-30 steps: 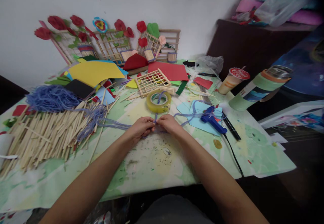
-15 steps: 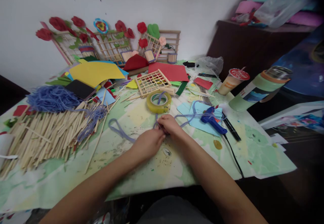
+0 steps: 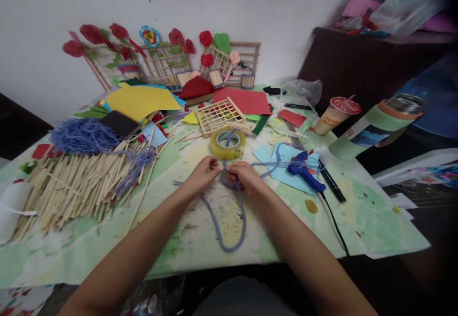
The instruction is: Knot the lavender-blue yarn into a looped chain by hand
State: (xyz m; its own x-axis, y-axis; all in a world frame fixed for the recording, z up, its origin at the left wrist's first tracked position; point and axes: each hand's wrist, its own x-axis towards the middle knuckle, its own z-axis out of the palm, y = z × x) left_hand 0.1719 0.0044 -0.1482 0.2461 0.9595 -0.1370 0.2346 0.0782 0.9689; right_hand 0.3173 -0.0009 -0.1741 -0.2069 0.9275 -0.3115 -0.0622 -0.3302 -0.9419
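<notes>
Blue-purple yarn (image 3: 229, 248) runs from the roll of clear tape (image 3: 220, 153) down to my hands, with a strand seen through the roll's middle. My right hand (image 3: 245, 175) is closed, pinching the yarn just in front of the tape. From it a long loop hangs toward me on the tablecloth, then passes under my left wrist, its end showing to the left. My left hand (image 3: 204, 175) is beside the yarn, fingers curled together; whether a strand lies between the fingertips is hidden.
Left are a heap of wooden sticks (image 3: 78, 187) and a yarn pile (image 3: 84, 137). A small stick lattice (image 3: 220, 116) lies behind the tape. Right are a blue glue gun (image 3: 306, 173) with its cord, a black marker (image 3: 332, 180), a drink cup (image 3: 334, 116) and a bottle (image 3: 375, 127).
My hands have moved apart from being pressed together. The yarn loop that lay on the left now hangs in front, between my forearms. The view has shifted slightly.
</notes>
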